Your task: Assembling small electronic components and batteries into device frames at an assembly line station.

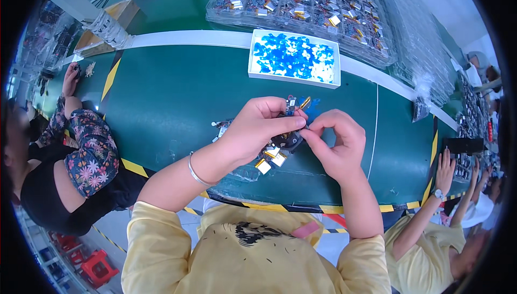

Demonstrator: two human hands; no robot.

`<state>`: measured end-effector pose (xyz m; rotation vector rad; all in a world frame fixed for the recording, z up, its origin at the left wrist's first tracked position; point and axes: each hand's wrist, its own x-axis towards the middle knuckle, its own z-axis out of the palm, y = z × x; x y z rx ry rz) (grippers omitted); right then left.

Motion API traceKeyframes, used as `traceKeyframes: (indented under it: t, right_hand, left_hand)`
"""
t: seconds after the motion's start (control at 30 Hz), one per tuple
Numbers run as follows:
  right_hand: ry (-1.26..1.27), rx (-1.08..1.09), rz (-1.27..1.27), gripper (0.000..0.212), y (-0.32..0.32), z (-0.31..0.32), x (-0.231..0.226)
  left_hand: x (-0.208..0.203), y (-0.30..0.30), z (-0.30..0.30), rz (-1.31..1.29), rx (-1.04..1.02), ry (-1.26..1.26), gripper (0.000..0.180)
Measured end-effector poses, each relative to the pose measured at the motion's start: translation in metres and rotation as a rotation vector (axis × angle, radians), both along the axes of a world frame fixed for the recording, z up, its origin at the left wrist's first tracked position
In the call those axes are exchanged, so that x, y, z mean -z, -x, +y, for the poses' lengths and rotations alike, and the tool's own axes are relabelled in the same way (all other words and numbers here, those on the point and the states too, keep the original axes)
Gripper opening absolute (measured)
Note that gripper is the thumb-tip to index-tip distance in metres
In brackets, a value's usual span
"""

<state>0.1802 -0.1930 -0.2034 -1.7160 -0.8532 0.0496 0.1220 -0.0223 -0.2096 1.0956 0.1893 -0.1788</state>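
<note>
My left hand [264,123] is closed in a pinch on a small circuit board [291,104], which stands up above the fingertips. A gold-edged battery cell [305,103] and thin wires are beside the board. The thumb and forefinger of my right hand [340,140] press together at the tip of my left thumb; whatever they pinch is too small and hidden to name. Under the hands is a black plastic part [292,141]. Several silver-and-yellow battery cells [278,159] with small boards lie below it, and others [222,127] show past my left wrist. Blue film scraps [315,108] lie just behind my fingers.
A white box [294,83] of blue and white scraps stands beyond my hands. Behind it, clear compartment trays [301,4] hold many battery-and-board pieces. A white post [97,16] rises at the far left. Co-workers sit on both sides. Black-and-yellow tape [269,206] edges the green table [161,95].
</note>
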Motion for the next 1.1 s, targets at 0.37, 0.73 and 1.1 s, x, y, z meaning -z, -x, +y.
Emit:
traceKeyframes:
  t: [0.37, 0.73, 1.1]
  right_hand:
    - [0.047, -0.099, -0.235, 0.008, -0.001, 0.005, 0.002]
    - [0.328, 0.050, -0.057, 0.003, -0.026, -0.006, 0.001]
    - [0.372, 0.133, -0.311, 0.011, -0.022, -0.010, -0.011]
  left_hand:
    - [-0.004, 0.001, 0.003, 0.166, 0.015, 0.213, 0.012]
    - [-0.002, -0.002, 0.008, 0.084, 0.010, 0.112, 0.009]
    - [-0.005, -0.001, 0.008, 0.024, -0.102, 0.057, 0.007]
